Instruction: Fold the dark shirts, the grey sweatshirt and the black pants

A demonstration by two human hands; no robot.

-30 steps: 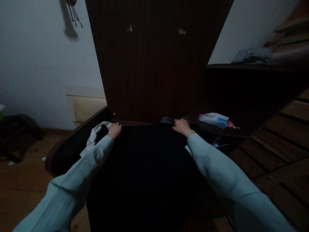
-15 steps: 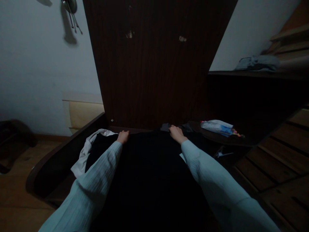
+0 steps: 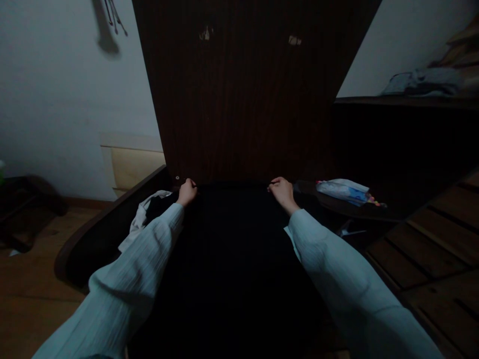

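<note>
A large black cloth spreads between my two arms, its far edge drawn straight against the dark wooden panel. It looks like a garment, but its kind is too dark to make out. At its far left corner my left hand is closed, pinching the edge. The far right corner is pinched by my right hand, thumb and fingers together. Beside my left forearm lies a crumpled whitish cloth. The surface under the black cloth is hidden.
A tall dark wooden panel stands straight ahead. On the right, a clear plastic packet lies on a dark ledge, and folded clothes rest on a higher shelf. A curved wooden side rail bounds the left. Wooden slats show at lower right.
Both hands have risen a little, and the black cloth's far edge is now pulled straighter between them. The fingers have gone from lying over the edge to pinching it. The view has tilted slightly down.
</note>
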